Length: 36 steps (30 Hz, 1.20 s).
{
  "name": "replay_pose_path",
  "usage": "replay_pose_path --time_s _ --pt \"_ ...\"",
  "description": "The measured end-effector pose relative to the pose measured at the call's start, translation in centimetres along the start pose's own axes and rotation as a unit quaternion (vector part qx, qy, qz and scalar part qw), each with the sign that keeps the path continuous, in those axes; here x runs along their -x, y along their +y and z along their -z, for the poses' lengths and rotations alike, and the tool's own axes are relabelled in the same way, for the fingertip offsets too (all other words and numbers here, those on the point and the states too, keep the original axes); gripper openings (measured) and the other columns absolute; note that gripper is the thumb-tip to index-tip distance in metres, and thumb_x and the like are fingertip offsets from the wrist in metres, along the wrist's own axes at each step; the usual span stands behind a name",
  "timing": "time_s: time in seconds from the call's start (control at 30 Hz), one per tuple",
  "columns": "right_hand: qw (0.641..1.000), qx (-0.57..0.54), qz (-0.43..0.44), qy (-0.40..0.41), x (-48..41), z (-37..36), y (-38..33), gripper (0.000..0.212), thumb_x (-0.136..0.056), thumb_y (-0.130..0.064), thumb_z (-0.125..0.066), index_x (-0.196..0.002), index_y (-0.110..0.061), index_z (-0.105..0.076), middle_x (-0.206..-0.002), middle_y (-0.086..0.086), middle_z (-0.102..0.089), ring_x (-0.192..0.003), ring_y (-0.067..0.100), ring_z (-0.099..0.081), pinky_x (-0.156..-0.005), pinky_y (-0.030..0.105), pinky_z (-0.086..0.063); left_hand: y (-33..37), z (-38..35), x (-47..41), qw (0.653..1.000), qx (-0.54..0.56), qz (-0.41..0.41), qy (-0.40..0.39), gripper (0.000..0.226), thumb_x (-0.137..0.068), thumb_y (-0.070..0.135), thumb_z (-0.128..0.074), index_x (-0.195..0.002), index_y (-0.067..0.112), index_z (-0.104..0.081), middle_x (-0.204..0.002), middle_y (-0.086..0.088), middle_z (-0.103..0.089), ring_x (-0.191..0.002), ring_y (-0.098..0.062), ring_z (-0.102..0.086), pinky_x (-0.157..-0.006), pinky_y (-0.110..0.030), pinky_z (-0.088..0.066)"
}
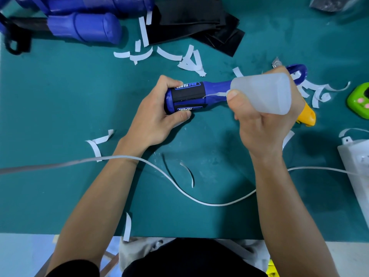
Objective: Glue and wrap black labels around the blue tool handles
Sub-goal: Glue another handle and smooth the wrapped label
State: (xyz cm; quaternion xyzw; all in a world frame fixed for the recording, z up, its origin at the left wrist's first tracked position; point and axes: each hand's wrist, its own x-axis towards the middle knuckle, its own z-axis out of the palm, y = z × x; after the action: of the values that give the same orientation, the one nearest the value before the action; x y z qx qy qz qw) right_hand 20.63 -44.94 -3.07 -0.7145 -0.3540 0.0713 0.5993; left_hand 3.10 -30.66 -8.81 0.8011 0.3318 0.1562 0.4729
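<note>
Near the worktop's middle, holding one blue tool handle (214, 90) in the left hand (153, 110), fingers curled round its butt end and black label (190, 92); gripping one glue bottle (265, 92) in the right hand (263, 124), nozzle just beside the label's edge. Best to squeeze lightly, lay a thin bead, avoid stringing. Also counted: at least two spare handles (85, 27) at the far left corner, one heap of loose labels (199, 21) at the far edge.
</note>
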Motion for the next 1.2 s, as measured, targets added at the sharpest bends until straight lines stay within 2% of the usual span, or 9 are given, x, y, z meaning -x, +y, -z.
replay_pose_path --time_s 0.2,0.37,0.47,0.53,0.73,0.8,0.9,1.07,1.2 --pt "0.999 -0.030 -0.018 0.004 -0.11 0.10 -0.04 0.027 -0.083 -0.012 -0.078 -0.079 -0.019 -0.052 -0.064 0.014 -0.058 -0.057 0.032 -0.054 -0.060 0.028 -0.041 0.08 -0.05 0.01 1.000 -0.001 -0.002 -0.001 0.053 -0.081 0.038 -0.082 -0.120 0.036 -0.046 -0.115 0.025 -0.063 -0.097 -0.013 -0.063 -0.088 -0.026 -0.051" --pt "0.999 -0.029 -0.023 -0.012 0.03 -0.07 -0.06 0.024 -0.084 -0.013 -0.078 -0.077 -0.011 -0.054 -0.064 0.017 -0.058 -0.058 0.036 -0.055 -0.061 0.031 -0.042 0.13 -0.07 0.04 1.000 -0.003 -0.002 0.000 0.052 -0.081 0.038 -0.082 -0.118 0.039 -0.045 -0.115 0.026 -0.063 -0.096 -0.012 -0.063 -0.088 -0.027 -0.052" --pt "1.000 -0.026 0.000 -0.014 0.15 -0.37 -0.55 0.030 -0.085 -0.014 -0.076 -0.082 -0.033 -0.053 -0.066 0.012 -0.059 -0.060 0.030 -0.055 -0.063 0.029 -0.043 0.13 -0.07 0.03 1.000 -0.001 -0.003 0.002 0.053 -0.081 0.037 -0.082 -0.119 0.038 -0.046 -0.115 0.028 -0.063 -0.096 -0.010 -0.063 -0.087 -0.023 -0.051" --pt "1.000 -0.019 0.008 -0.011 0.11 -0.42 -0.74 0.036 -0.084 -0.014 -0.077 -0.084 -0.038 -0.051 -0.065 0.009 -0.058 -0.060 0.027 -0.055 -0.064 0.024 -0.042 0.10 -0.06 0.01 1.000 0.001 -0.003 0.003 0.053 -0.081 0.036 -0.082 -0.119 0.037 -0.046 -0.115 0.029 -0.063 -0.096 -0.008 -0.063 -0.086 -0.021 -0.050" --pt "1.000 -0.009 -0.006 -0.003 0.01 0.05 -0.18 0.023 -0.083 -0.011 -0.076 -0.078 -0.013 -0.054 -0.064 0.009 -0.058 -0.059 0.029 -0.054 -0.063 0.027 -0.042 0.09 0.00 0.04 1.000 -0.003 -0.006 0.003 0.055 -0.081 0.036 -0.083 -0.118 0.040 -0.043 -0.115 0.029 -0.063 -0.098 -0.009 -0.063 -0.086 -0.018 -0.049" --pt "1.000 -0.010 -0.010 -0.003 -0.09 0.17 -0.18 0.022 -0.083 -0.012 -0.076 -0.076 -0.014 -0.056 -0.064 0.007 -0.058 -0.059 0.026 -0.054 -0.064 0.023 -0.041 0.06 -0.04 0.04 1.000 -0.002 -0.006 0.002 0.054 -0.081 0.035 -0.083 -0.118 0.040 -0.043 -0.116 0.029 -0.063 -0.099 -0.010 -0.063 -0.087 -0.018 -0.049" --pt "1.000 -0.010 -0.016 0.009 -0.26 0.18 -0.42 0.032 -0.082 -0.013 -0.077 -0.081 -0.032 -0.052 -0.065 0.007 -0.058 -0.059 0.024 -0.053 -0.062 0.022 -0.040 -0.01 -0.03 0.05 1.000 0.001 -0.006 -0.001 0.053 -0.082 0.035 -0.084 -0.117 0.039 -0.045 -0.117 0.028 -0.064 -0.099 -0.010 -0.064 -0.087 -0.019 -0.049" --pt "0.999 -0.029 -0.026 -0.001 -0.04 0.16 -0.11 0.024 -0.083 -0.014 -0.076 -0.077 -0.008 -0.054 -0.063 0.015 -0.057 -0.057 0.031 -0.052 -0.058 0.031 -0.041 0.05 -0.02 0.05 1.000 0.001 -0.005 0.000 0.052 -0.082 0.036 -0.082 -0.117 0.039 -0.045 -0.117 0.026 -0.064 -0.098 -0.010 -0.063 -0.087 -0.022 -0.050" --pt "1.000 -0.022 -0.016 -0.011 0.32 -0.25 -0.49 0.023 -0.084 -0.016 -0.076 -0.078 -0.015 -0.054 -0.063 0.015 -0.058 -0.058 0.034 -0.054 -0.060 0.033 -0.043 0.14 -0.04 0.08 1.000 -0.002 -0.002 0.000 0.054 -0.081 0.039 -0.081 -0.118 0.042 -0.043 -0.115 0.026 -0.064 -0.096 -0.012 -0.063 -0.088 -0.028 -0.052"
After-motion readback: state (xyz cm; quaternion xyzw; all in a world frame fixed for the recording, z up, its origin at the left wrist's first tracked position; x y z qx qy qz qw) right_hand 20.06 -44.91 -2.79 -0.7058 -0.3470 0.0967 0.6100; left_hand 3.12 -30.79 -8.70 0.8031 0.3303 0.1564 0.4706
